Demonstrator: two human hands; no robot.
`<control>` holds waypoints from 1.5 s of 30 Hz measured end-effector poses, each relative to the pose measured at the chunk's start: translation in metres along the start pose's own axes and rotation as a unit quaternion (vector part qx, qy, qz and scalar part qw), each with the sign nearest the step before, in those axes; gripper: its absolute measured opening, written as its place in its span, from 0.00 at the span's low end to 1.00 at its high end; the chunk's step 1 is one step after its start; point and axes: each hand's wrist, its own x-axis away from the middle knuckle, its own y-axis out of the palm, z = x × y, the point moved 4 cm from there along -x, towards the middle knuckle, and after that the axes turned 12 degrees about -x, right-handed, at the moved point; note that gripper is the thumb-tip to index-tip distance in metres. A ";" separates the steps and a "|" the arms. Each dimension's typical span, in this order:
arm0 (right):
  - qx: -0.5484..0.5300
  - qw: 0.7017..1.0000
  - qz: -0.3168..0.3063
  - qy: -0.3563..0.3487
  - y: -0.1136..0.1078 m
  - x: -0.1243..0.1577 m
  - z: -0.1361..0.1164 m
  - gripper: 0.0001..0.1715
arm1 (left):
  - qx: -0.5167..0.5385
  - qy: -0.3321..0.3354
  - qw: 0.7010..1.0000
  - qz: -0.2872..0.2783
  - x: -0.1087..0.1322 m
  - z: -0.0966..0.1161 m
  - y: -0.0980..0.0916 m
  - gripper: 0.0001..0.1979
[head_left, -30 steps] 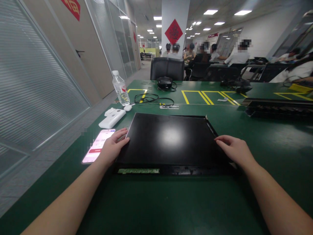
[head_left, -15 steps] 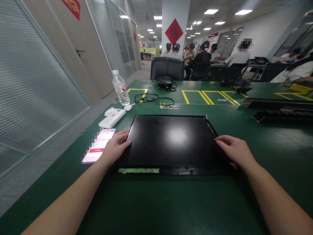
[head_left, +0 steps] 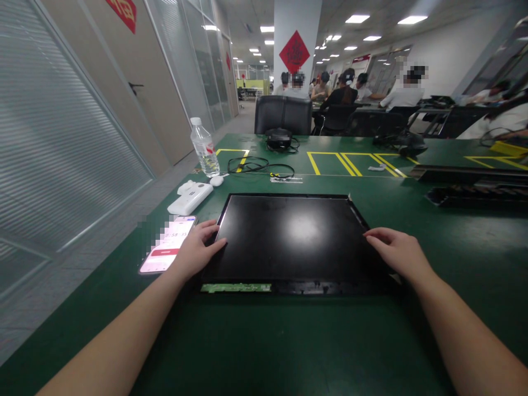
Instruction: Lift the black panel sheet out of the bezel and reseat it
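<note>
A black display panel (head_left: 284,236) lies flat in front of me, its glossy face up. Along its near edge, toward the left, runs a narrow green circuit board (head_left: 236,287). At the panel's left edge is my left hand (head_left: 201,248), thumb on the face and fingers around the side, gripping it. My right hand (head_left: 394,248) pinches the right edge with thumb and forefinger; its other fingers are partly hidden. Just left of my left hand lies a lit phone (head_left: 167,250).
On the green table (head_left: 289,346) stand a water bottle (head_left: 204,148) and a white device (head_left: 190,199) at the left. Cables (head_left: 259,166) and a black round device (head_left: 279,139) lie beyond the panel. Dark long parts (head_left: 478,195) lie at the right. People sit in the background.
My left thumb has slid slightly right, further over the panel's face. The panel has barely shifted in view, and my right hand looks almost the same.
</note>
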 end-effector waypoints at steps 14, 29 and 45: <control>-0.013 1.000 0.000 0.025 -0.001 0.000 -0.003 0.20 | -0.059 0.031 0.998 0.002 -0.001 0.003 -0.001 0.31; -0.022 1.000 0.002 0.019 -0.002 0.000 -0.002 0.20 | -0.072 0.064 0.995 0.003 0.000 -0.001 0.004 0.26; -0.006 1.000 0.007 0.016 -0.001 -0.001 -0.001 0.19 | -0.065 0.069 0.995 0.008 -0.004 -0.005 0.009 0.26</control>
